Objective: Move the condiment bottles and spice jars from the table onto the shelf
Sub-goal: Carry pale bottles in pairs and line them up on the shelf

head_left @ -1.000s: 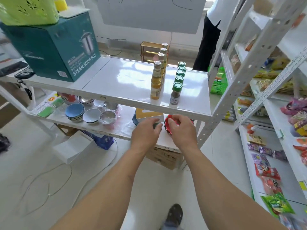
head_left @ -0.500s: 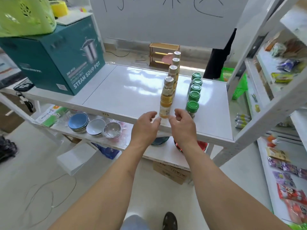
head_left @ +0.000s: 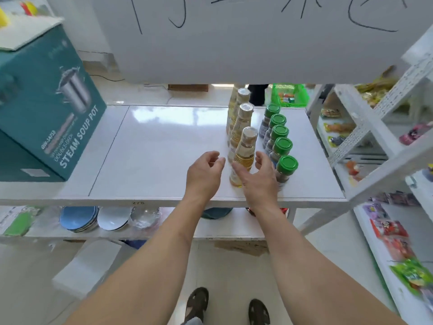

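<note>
Head view
Left hand (head_left: 203, 172): raised over the white bench (head_left: 164, 146), fingers loosely curled and holding nothing, just to the left of the front condiment bottle (head_left: 243, 156) and not touching it.
Right hand (head_left: 259, 181): also over the bench, fingers spread and relaxed, empty; it sits just right of the front bottle's base, partly in front of it, and whether it touches the bottle cannot be told.
Condiment bottles: a single-file row of amber bottles with foil-wrapped caps, upright on the right part of the bench and running from near the front edge toward the back; the second bottle (head_left: 242, 118) stands close behind the first.
Spice jars: five dark jars with green lids in a row parallel to the bottles, just to their right; the front spice jar (head_left: 286, 170) stands beside the right hand, the back spice jar (head_left: 271, 113) near the far edge.
Teal box (head_left: 46, 109): on the left end of the bench, printed "STEAM SOUP POT", well apart from the bottles.
Bowls (head_left: 79, 218): stacked on the lower level under the bench top.
Shelf (head_left: 365, 141): white metal rack at the right, carrying snack packets (head_left: 393, 233).
Green basket (head_left: 289, 95): behind the bench.
</note>
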